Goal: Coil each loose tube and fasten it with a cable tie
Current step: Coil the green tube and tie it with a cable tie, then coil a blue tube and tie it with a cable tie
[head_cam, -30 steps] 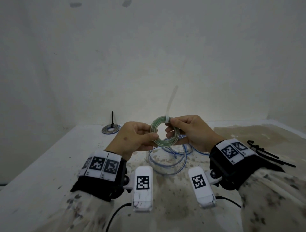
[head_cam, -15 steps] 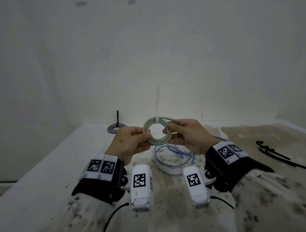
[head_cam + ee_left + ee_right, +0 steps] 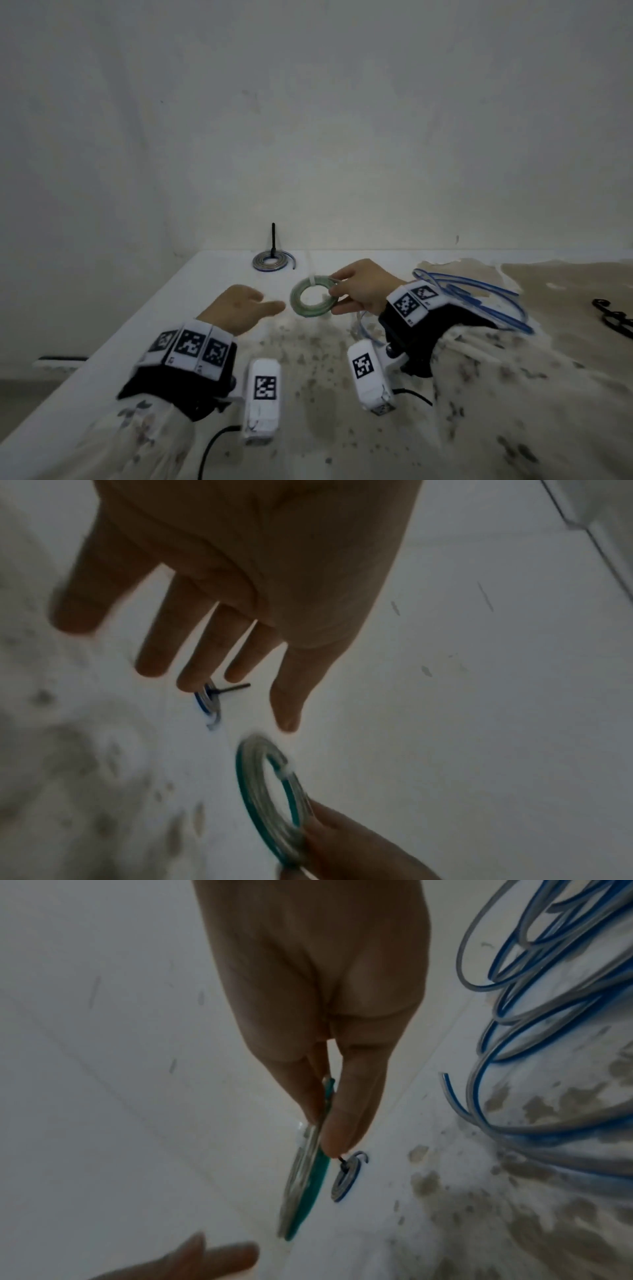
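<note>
A green-striped clear tube coil [image 3: 313, 297] bound by a white cable tie [image 3: 311, 279] hangs above the table, pinched at its right edge by my right hand [image 3: 359, 291]. The right wrist view shows thumb and finger squeezing the green coil [image 3: 308, 1185] edge-on. My left hand [image 3: 245, 308] hovers just left of the coil with fingers straight, holding nothing; in the left wrist view its fingers [image 3: 205, 653] spread above the green coil [image 3: 270, 802]. A blue-striped coil [image 3: 273, 263] tied with a black cable tie [image 3: 273, 240] lies at the table's far edge.
A loose blue-striped tube [image 3: 479, 301] sprawls in wide loops on the table [image 3: 137, 342] behind my right wrist. Black cable ties [image 3: 613, 317] lie at the far right. The table's left edge drops off beside my left arm; a wall stands behind.
My left hand has let go of the green coil and opened. The right hand alone has carried the coil down and forward, tilting it flatter. The view has swung left.
</note>
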